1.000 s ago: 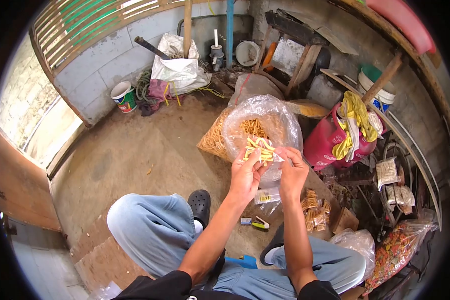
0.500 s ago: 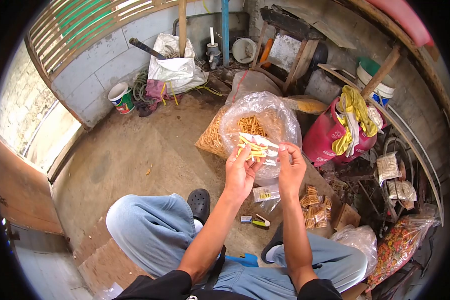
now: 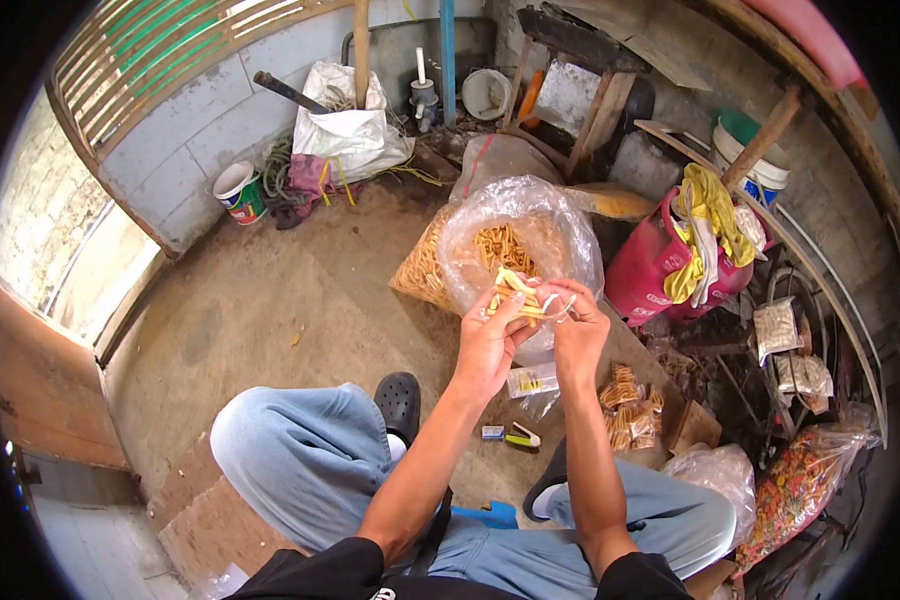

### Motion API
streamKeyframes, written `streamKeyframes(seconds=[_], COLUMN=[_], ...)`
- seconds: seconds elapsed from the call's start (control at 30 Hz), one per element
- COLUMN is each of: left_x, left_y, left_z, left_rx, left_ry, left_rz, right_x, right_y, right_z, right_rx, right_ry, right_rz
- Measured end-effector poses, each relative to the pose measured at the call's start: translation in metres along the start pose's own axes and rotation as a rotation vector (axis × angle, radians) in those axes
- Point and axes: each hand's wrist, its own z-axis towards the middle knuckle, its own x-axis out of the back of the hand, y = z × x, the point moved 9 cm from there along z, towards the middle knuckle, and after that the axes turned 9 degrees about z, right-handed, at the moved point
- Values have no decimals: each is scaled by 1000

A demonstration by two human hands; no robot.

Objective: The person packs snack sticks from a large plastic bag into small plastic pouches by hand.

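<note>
A small clear plastic packet of yellow snack sticks [image 3: 513, 288] is held up between both hands. My left hand [image 3: 490, 335] is closed around the filled part, thumb on the front. The fingers of my right hand [image 3: 578, 325] pinch the packet's loose end, which looks bunched or folded. Just beyond the hands stands a large open plastic bag [image 3: 570, 235] full of brown stick snacks [image 3: 502, 245]. Below them on the floor lie a clear pack of plastic sleeves [image 3: 532, 380], a green stapler [image 3: 522, 437] and a small blue-and-white box [image 3: 492, 433].
Several filled snack packets [image 3: 630, 412] lie right of my right forearm. Farther right are a pink container [image 3: 635, 270] draped with yellow cloth and a bag of colourful snacks [image 3: 805, 490]. A paint bucket [image 3: 239, 192] and white sack [image 3: 345, 145] stand by the back wall.
My right hand has moved in slightly toward my left, and the packet's loose end, stretched out flat before, is now gathered at its fingers. The packet has tilted.
</note>
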Motion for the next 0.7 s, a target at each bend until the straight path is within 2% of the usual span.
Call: streamKeyframes(seconds=[0.2,0.33,0.4,0.53,0.6,0.7], left_x=[3,10,13,18,24,29], left_y=[-10,-4,-1,4,3,2], left_z=[1,3,3,4,7,7], left_rx=[33,20,3,1,2,4], left_ry=[11,67,80,134,122,140], left_rz=[-33,-90,-88,-144,-144,-144], right_x=[3,-5,-19,-24,-18,-19], right_y=[-20,-6,-12,-15,-17,-7], right_z=[-8,-6,-9,-12,-15,-16], right_rx=[29,120,238,213,163,169], right_ry=[139,2,-114,-143,-56,-66], right_rz=[-305,-237,-193,-148,-90,-161])
